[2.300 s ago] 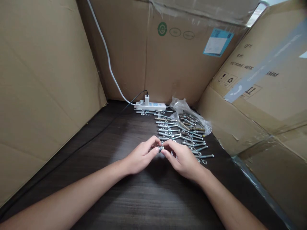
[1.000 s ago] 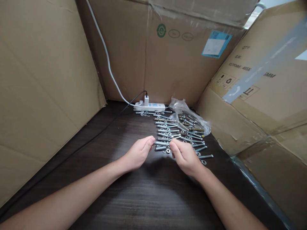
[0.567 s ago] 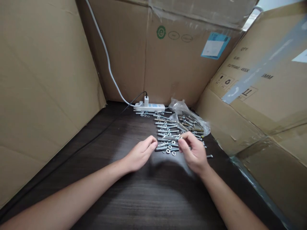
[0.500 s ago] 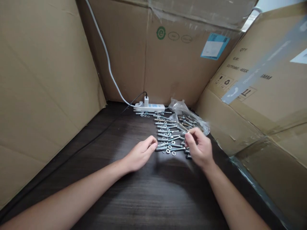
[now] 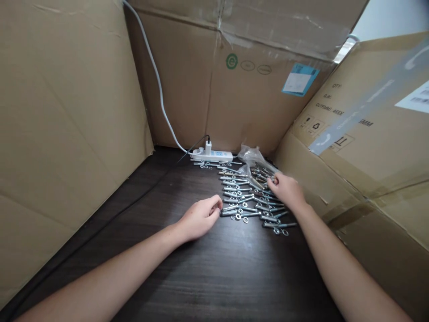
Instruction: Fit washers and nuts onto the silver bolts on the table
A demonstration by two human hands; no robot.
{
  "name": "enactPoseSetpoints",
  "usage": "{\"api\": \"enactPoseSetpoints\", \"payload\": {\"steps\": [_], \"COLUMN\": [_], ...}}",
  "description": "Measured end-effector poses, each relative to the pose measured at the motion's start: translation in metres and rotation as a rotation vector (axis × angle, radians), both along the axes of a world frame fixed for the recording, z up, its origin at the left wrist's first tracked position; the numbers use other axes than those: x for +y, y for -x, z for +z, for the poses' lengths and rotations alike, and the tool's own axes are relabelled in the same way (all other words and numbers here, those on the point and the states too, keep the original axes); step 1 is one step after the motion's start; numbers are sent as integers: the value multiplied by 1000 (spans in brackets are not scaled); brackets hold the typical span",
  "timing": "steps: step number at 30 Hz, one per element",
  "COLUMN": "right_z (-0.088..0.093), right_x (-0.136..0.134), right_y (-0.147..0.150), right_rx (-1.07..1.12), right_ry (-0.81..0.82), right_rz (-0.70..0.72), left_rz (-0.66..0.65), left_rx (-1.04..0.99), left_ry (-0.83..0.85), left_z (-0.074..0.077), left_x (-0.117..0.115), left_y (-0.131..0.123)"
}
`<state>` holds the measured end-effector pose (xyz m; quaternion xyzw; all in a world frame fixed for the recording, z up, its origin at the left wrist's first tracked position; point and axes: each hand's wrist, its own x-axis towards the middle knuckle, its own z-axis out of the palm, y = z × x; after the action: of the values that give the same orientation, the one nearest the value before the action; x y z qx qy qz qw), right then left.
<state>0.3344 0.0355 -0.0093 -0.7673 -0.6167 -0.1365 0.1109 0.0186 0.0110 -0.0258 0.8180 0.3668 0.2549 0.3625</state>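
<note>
Several silver bolts [image 5: 239,193] with loose washers [image 5: 246,219] lie in rows on the dark wooden table [image 5: 214,273]. My left hand [image 5: 200,218] rests on the table, its fingers curled, with the fingertips against the end of the nearest bolt [image 5: 231,212]. My right hand [image 5: 287,191] reaches to the far right, its fingers pinched at the bolts in the mouth of a clear plastic bag [image 5: 256,163]. What those fingers grip is hidden.
Tall cardboard boxes wall the table in on the left [image 5: 67,125], at the back [image 5: 234,80] and on the right [image 5: 368,147]. A white power strip [image 5: 214,156] with a plug and a white cable [image 5: 157,85] lies at the back.
Both hands let go of the bolt they held together and it now lies in the row. My right hand moved away to the right, up to the bag. My left hand stayed.
</note>
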Motion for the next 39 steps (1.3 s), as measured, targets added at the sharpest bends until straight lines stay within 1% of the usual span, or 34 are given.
{"api": "enactPoseSetpoints", "payload": {"steps": [2, 4, 7, 9, 10, 13, 14, 16, 19, 22, 28, 33, 39], "right_z": [-1, -2, 2, 9, 14, 25, 27, 26, 19, 14, 16, 11, 6], "right_x": [7, 11, 9, -1, -8, -37, -47, -61, -69, -68, -70, -74, -74], "right_y": [5, 9, 16, 23, 28, 47, 54, 66, 77, 80, 83, 90, 99], "right_rx": [-30, -29, 17, 93, 148, 276, 274, 220, 140, 126, 176, 224, 253], "right_ry": [92, 147, 136, 124, 139, 305, 356, 405, 411, 435, 398, 336, 314], "right_rz": [-46, -72, -67, 14, 87, 339, 363, 340, 317, 345, 422, 502, 587], "left_rz": [-12, -35, -63, -73, -79, -104, -110, -116, -116, -103, -67, -61, -43], "left_rx": [27, 58, 103, 139, 156, 186, 195, 227, 285, 310, 306, 326, 319], "left_ry": [-46, -104, -187, -219, -229, -251, -257, -269, -287, -293, -274, -282, -296], "left_z": [1, 2, 1, 0, -1, -2, -2, -1, 0, 2, 2, 2, 2], "left_x": [0, -1, -1, -1, -1, -1, -1, -2, -3, -3, -3, -3, -3], "left_y": [0, 0, 1, 1, 1, 2, 2, 1, 0, -2, -4, -3, -1]}}
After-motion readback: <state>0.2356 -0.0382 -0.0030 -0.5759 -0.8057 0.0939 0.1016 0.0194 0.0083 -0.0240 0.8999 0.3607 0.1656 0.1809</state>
